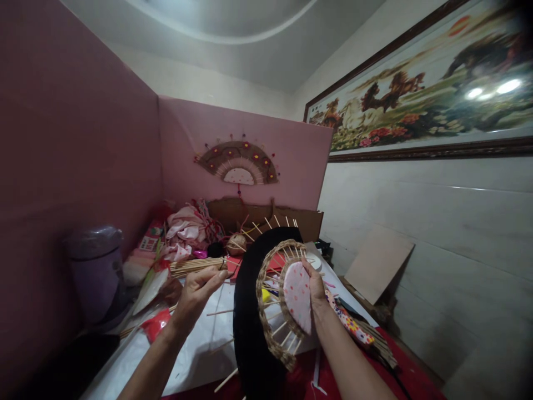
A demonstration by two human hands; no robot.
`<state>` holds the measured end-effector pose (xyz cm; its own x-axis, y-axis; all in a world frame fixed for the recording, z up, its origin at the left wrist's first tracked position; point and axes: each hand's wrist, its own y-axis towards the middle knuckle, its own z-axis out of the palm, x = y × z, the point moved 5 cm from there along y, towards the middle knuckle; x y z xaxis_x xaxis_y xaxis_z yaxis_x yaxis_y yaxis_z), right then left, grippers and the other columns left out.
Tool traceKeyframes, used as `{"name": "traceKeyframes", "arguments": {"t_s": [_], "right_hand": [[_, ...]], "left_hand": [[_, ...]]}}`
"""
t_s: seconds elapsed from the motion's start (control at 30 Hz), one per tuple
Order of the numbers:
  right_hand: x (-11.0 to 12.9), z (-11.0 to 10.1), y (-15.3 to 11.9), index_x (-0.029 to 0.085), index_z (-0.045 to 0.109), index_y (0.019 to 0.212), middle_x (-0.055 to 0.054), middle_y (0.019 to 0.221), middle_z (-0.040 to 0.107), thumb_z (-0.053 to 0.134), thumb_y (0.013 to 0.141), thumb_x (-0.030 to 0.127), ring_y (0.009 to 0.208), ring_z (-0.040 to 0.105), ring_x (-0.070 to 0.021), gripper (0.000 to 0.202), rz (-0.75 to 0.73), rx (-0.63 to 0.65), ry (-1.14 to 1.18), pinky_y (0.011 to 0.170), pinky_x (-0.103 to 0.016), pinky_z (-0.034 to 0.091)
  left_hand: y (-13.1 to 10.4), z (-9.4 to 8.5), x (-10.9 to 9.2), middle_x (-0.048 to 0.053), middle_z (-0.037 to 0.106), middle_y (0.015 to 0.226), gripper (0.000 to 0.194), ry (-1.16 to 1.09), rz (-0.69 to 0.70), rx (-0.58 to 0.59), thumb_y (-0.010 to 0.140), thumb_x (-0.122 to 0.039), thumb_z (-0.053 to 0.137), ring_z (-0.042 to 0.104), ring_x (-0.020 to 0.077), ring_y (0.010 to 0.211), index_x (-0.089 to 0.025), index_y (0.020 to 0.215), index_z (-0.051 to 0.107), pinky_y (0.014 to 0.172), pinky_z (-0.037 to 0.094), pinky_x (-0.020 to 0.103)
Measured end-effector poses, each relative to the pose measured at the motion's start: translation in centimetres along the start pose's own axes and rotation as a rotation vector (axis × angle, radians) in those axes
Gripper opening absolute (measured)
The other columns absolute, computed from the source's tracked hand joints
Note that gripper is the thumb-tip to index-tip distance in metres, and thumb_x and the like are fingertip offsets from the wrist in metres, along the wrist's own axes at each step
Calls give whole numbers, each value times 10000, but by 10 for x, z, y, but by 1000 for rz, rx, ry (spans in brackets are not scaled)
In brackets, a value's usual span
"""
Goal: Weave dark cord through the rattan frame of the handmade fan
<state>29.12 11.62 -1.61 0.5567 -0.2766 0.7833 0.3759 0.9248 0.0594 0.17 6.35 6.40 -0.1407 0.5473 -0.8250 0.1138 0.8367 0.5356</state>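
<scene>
The fan-shaped piece [252, 300] is above the surface [194, 353], between the hands, its long axis running away from the person. The right hand [315, 286] grips its dotted inner panel; the left hand [202, 286], beside the black outer band, pinches what looks like a dark strand [234, 271].

Cloth, Stick and Braid Meet Under a Glossy Picture

A matt black band [250, 311] crosses pale, smooth wooden sticks [222, 313] beside a rough, rope-like tan braid [263, 311] and a dotted, cloth-like half-round [297, 289]. Behind stands plain brown cardboard [297, 221]. Shiny clear plastic caps a bin [94, 278], while the framed picture [400, 100] throws back glare above smooth, faintly glossy wall tiles [458, 222].
</scene>
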Motion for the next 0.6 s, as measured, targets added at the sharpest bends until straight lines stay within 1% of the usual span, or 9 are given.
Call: {"name": "traceKeyframes", "arguments": {"t_s": [0.1, 0.17, 0.27, 0.33, 0.47, 0.6], "right_hand": [[0, 2, -3, 163, 628, 687, 4, 530, 642, 670, 624, 416, 603, 633, -196, 264, 13, 8, -9, 557, -288, 497], [1, 5, -5, 163, 626, 694, 0, 535, 645, 666, 625, 424, 603, 634, -199, 273, 18, 13, -5, 560, -294, 500], [3, 9, -8, 166, 625, 698, -7, 547, 651, 658, 633, 427, 624, 641, -203, 271, 11, 6, 4, 581, -297, 506], [4, 10, -8, 170, 628, 711, -9, 561, 656, 652, 640, 428, 651, 646, -206, 268, 2, -3, 13, 605, -300, 511], [4, 9, -7, 182, 638, 764, -2, 594, 668, 658, 638, 429, 696, 651, -209, 279, -18, -17, 28, 634, -306, 518], [4, 4, -5, 189, 643, 776, 13, 584, 664, 669, 637, 410, 707, 651, -200, 262, -52, -32, 30, 642, -291, 519]], "left_hand": [[0, -3, 2, 12, 548, 594, 225, 81, 43, -35, 739, -367, 591, 461, 136, 585, -167, 689, 680, 544, 346, 253], [-1, -4, 2, 24, 583, 653, 207, 194, 100, -59, 749, -354, 584, 489, 145, 618, -175, 758, 687, 563, 365, 256], [-4, -2, -5, 25, 588, 683, 188, 405, 237, -88, 774, -334, 561, 513, 145, 641, -190, 758, 680, 592, 378, 256], [-6, 0, -10, 19, 588, 686, 180, 536, 298, -108, 783, -325, 551, 528, 140, 645, -202, 741, 676, 600, 379, 250], [-8, 0, -14, 14, 618, 722, 172, 742, 327, -165, 788, -334, 549, 566, 142, 661, -231, 778, 685, 609, 384, 246], [-8, -1, -10, 28, 658, 761, 180, 820, 360, -194, 801, -323, 532, 596, 163, 704, -227, 805, 685, 639, 401, 257]]}}
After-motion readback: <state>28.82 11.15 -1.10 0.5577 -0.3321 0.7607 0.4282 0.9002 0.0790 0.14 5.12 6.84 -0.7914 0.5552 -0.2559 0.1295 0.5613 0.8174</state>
